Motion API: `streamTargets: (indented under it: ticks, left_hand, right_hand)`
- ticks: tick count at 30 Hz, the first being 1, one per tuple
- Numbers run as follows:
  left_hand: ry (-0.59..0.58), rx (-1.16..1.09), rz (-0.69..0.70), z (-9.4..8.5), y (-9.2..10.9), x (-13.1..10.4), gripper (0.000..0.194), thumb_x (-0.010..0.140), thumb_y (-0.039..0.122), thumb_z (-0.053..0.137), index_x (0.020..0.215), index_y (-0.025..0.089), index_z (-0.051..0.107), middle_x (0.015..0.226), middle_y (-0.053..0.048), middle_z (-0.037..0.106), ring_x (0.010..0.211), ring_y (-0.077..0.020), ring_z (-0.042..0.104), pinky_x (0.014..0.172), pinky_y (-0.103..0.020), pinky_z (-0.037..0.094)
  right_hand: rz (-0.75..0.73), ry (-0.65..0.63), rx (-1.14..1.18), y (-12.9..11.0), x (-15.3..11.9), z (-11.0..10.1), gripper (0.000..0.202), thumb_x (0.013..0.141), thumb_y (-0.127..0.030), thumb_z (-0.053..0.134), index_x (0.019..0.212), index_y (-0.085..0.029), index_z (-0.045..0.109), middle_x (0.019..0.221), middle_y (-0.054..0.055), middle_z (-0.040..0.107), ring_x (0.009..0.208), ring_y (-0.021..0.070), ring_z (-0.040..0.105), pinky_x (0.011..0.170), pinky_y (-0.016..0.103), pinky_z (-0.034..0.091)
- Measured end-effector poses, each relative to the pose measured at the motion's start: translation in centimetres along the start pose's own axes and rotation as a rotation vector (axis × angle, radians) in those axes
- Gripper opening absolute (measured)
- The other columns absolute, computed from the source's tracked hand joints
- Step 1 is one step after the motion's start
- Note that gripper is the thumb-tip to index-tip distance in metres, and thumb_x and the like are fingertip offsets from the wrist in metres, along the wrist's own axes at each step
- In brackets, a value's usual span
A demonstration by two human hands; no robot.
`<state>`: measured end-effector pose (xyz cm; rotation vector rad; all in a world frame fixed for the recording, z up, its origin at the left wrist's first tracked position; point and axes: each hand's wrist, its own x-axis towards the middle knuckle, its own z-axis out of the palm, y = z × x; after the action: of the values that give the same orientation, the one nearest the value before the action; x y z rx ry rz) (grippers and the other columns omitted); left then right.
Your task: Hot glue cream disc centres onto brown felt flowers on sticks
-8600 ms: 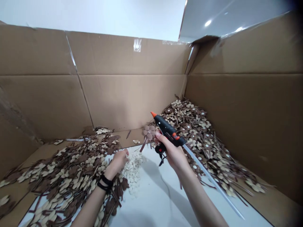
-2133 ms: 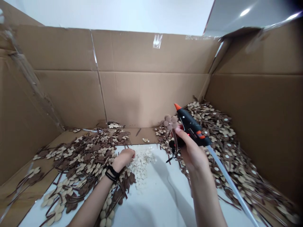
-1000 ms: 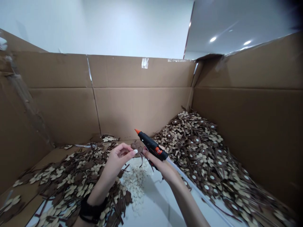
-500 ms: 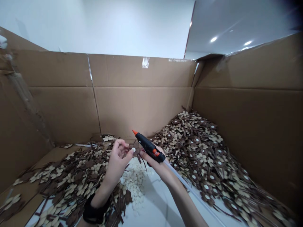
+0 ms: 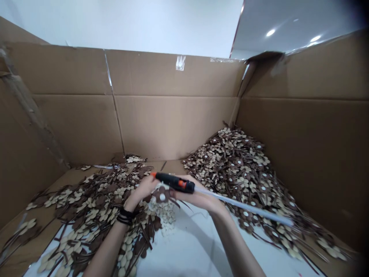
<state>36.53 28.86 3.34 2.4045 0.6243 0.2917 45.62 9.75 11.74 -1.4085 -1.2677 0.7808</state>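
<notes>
A black glue gun [image 5: 170, 181] with an orange nozzle lies in my right hand [image 5: 198, 197], pointing left, a long clear glue stick [image 5: 248, 207] trailing from its back. The same hand pinches a brown flower cutout [image 5: 158, 194] with a white round disc [image 5: 162, 197] at its centre. My left hand [image 5: 144, 188], with black bands [image 5: 126, 216] at the wrist, is beside the glue gun's nozzle, above the left heap. Its fingertips are blurred and partly hidden, so its grip does not show. Small cream discs [image 5: 167, 221] lie under the flower.
A heap of brown and cream flower cutouts with strips [image 5: 98, 207] spreads on the left. A taller heap of flowers [image 5: 245, 173], many with white centres, rises on the right. Cardboard walls [image 5: 173, 123] stand around the white work surface [image 5: 184, 250].
My left hand has let go of the flower and moved slightly away from it. The flower stays in my right hand. The glue gun has swung flatter, its nozzle lower and further left.
</notes>
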Motion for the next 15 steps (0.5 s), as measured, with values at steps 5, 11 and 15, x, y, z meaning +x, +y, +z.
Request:
streamTargets:
  ticks: [5,11,15]
  left_hand:
    - [-0.077,0.23,-0.079,4.3,-2.6,0.9,0.022,0.088,0.031,0.055,0.093,0.012,0.063,0.095,-0.008,0.066,0.096,-0.0189,0.06,0.093,-0.04,0.043]
    - [-0.06,0.32,-0.059,5.6,-2.7,1.0,0.023,0.089,0.032,0.054,0.096,0.011,0.062,0.098,-0.006,0.064,0.097,-0.0177,0.059,0.092,-0.04,0.044]
    - [-0.086,0.332,-0.048,4.9,-2.9,1.1,0.022,0.09,0.031,0.053,0.094,0.012,0.062,0.093,-0.005,0.065,0.09,-0.0157,0.06,0.086,-0.036,0.047]
  right_hand:
    - [-0.101,0.593,0.204,1.2,1.6,-6.2,0.038,0.064,-0.046,0.07,0.081,-0.013,0.062,0.067,0.0,0.061,0.054,0.0066,0.046,0.05,0.019,0.036]
    - [-0.096,0.689,0.476,3.1,2.9,-6.7,0.053,0.064,-0.048,0.073,0.102,-0.014,0.059,0.079,0.003,0.063,0.052,0.0053,0.043,0.044,0.018,0.034]
    - [-0.042,0.553,0.459,3.8,2.6,-4.0,0.053,0.065,-0.046,0.073,0.103,-0.012,0.06,0.075,0.002,0.061,0.051,0.005,0.041,0.043,0.018,0.033]
